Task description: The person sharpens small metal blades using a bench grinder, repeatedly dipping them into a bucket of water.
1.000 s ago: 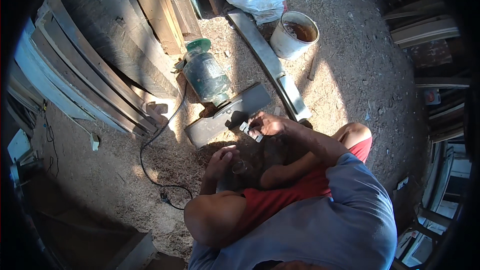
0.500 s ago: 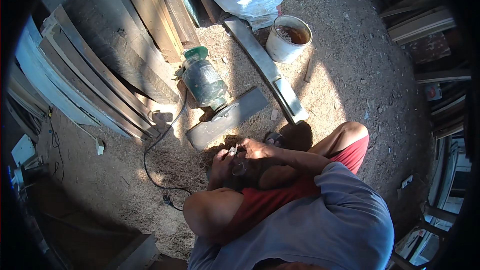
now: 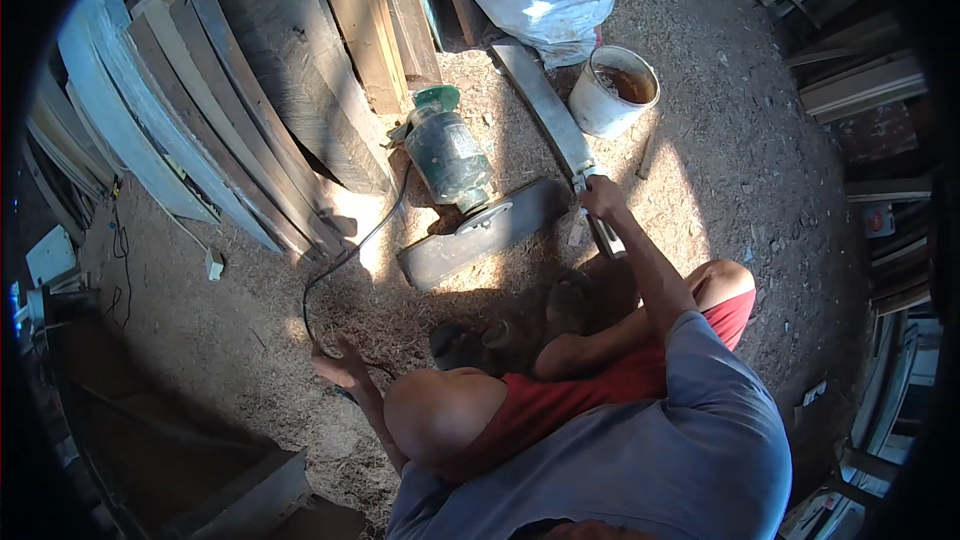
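My right hand (image 3: 604,199) is closed over the lower part of a long grey metal-looking bar (image 3: 545,105), where a narrow flat block lies on it. The palm hides much of that block. My left hand (image 3: 343,364) is low over the ground beside my left knee, its fingers apart, close to a black power cord (image 3: 350,245). I see nothing held in it. Between my hands lies a green electric power tool (image 3: 447,160) with a wide dark flat plate (image 3: 485,232) against its near end.
A white bucket (image 3: 603,105) with brown liquid stands beyond the bar, near a white sack (image 3: 545,0). Long boards (image 3: 230,110) lean at the left. A short stick (image 3: 647,157) lies right of the bar. Shavings cover the dirt floor (image 3: 450,310).
My hands were together in front of me around a small pale thing. They have parted: the right reached forward to the bar, the left went out toward the cord. The view has shifted slightly.
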A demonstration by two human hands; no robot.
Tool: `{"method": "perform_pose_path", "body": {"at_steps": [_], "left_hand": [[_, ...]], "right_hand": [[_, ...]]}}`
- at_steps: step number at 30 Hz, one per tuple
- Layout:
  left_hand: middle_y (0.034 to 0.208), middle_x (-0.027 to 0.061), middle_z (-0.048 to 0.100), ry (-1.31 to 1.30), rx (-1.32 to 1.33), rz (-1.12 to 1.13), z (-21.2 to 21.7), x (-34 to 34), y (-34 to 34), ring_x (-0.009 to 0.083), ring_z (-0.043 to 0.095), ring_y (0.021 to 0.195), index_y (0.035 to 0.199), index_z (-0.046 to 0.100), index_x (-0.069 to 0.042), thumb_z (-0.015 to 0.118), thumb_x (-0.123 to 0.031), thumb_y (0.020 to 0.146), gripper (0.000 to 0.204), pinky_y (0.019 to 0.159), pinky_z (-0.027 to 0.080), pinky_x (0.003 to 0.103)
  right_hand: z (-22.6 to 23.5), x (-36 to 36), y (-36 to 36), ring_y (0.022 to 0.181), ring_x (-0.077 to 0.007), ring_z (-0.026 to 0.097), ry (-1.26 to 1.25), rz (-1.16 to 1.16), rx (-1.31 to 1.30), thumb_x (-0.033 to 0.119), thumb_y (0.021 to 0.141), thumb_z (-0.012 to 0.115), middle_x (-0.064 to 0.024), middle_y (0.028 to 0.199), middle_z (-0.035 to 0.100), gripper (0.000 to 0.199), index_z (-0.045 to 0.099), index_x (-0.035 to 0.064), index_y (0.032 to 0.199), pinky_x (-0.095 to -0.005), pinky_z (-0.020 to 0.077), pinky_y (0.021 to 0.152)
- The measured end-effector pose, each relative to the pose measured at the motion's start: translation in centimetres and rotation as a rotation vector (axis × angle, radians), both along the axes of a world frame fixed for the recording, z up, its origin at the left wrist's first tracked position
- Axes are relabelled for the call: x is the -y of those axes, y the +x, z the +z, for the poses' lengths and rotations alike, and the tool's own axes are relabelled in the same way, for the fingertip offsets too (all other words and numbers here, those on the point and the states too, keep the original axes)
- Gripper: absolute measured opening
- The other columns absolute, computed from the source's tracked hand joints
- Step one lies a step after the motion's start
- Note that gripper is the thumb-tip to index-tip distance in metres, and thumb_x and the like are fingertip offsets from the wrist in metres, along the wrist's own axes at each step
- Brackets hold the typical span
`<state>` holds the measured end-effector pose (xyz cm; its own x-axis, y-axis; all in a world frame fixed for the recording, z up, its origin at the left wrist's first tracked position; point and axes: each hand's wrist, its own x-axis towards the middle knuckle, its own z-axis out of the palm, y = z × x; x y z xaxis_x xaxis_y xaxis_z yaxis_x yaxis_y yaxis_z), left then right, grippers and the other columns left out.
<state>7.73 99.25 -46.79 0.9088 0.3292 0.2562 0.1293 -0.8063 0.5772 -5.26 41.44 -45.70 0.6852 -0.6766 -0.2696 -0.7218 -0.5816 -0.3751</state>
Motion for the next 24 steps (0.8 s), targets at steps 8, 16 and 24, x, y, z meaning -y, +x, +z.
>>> {"method": "perform_pose_path", "body": {"at_steps": [8, 16, 24], "left_hand": [[0.105, 0.0194, 0.062, -0.418, -0.303, -0.021, -8.2, -11.2, 0.6, 0.0279, 0.061, 0.097, 0.126, 0.035, 0.004, 0.07, -0.025, 0.086, 0.061, 0.081, 0.049, 0.04], [0.129, 0.0269, 0.046, -0.01, -0.338, 0.388, -2.1, -7.1, 0.2, 0.0442, 0.042, 0.122, 0.134, 0.037, 0.005, 0.072, -0.043, 0.078, 0.082, 0.101, 0.037, 0.049], [0.13, 0.0269, 0.054, 0.44, -0.639, 0.013, -0.1, -8.3, 0.7, 0.0465, 0.04, 0.13, 0.127, 0.053, 0.004, 0.053, -0.056, 0.085, 0.074, 0.11, 0.027, 0.054]], "right_hand": [[-1.8, 2.1, 9.6, 0.095, -0.0424, 0.065, -0.043, -0.105, 0.147, 0.025, 0.076, 0.058, -0.0274, 0.095, 0.067, 0.031, 0.068, -0.0006, 0.092, -0.0463, 0.0507, 0.084], [-4.9, 6.3, 4.7, 0.06, -0.0178, 0.047, -0.041, 0.014, 0.369, 0.028, 0.086, 0.06, -0.0069, 0.064, 0.052, 0.035, 0.065, -0.0042, 0.099, -0.0354, 0.042, 0.06], [7.7, -2.6, 5.0, 0.067, -0.0056, 0.04, 0.35, -0.013, 0.725, 0.024, 0.095, 0.059, 0.0037, 0.073, 0.05, 0.025, 0.063, -0.0008, 0.096, -0.0228, 0.0345, 0.06]]}}
